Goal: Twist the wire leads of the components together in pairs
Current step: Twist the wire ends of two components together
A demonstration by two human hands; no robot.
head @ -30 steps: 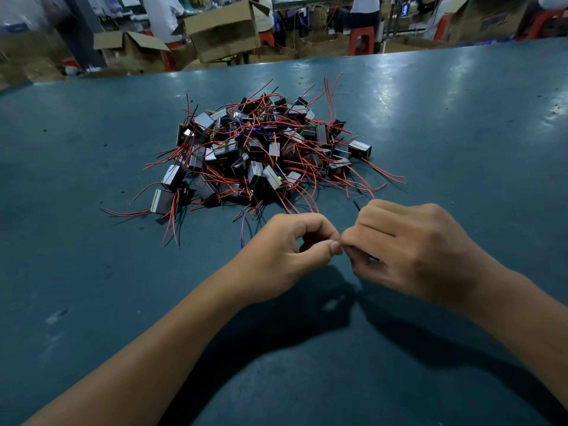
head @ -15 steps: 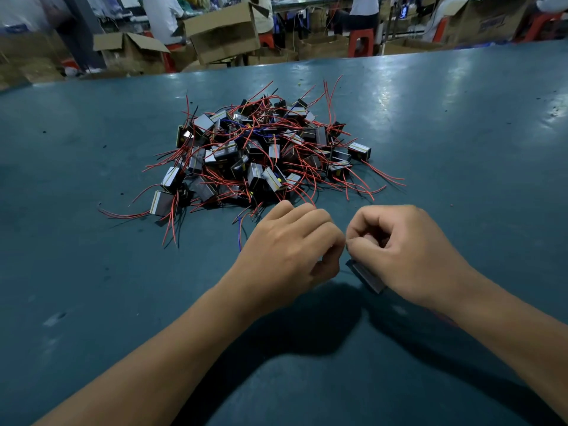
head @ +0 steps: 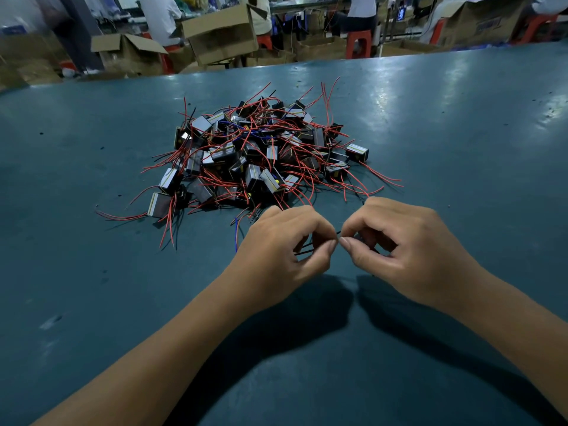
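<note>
Thin black wire leads (head: 307, 249) are pinched between thumb and forefinger of the left hand (head: 285, 244) and the right hand (head: 399, 244), whose fingertips meet above a blue-green table (head: 461, 133). Just beyond the knuckles, a heap of small boxy components (head: 258, 155) trailing red wires is seen.

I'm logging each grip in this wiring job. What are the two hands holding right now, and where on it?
Both the left hand and the right hand pinch thin black wires between thumb and fingertips where the hands meet; the exact spot is hidden.
</note>
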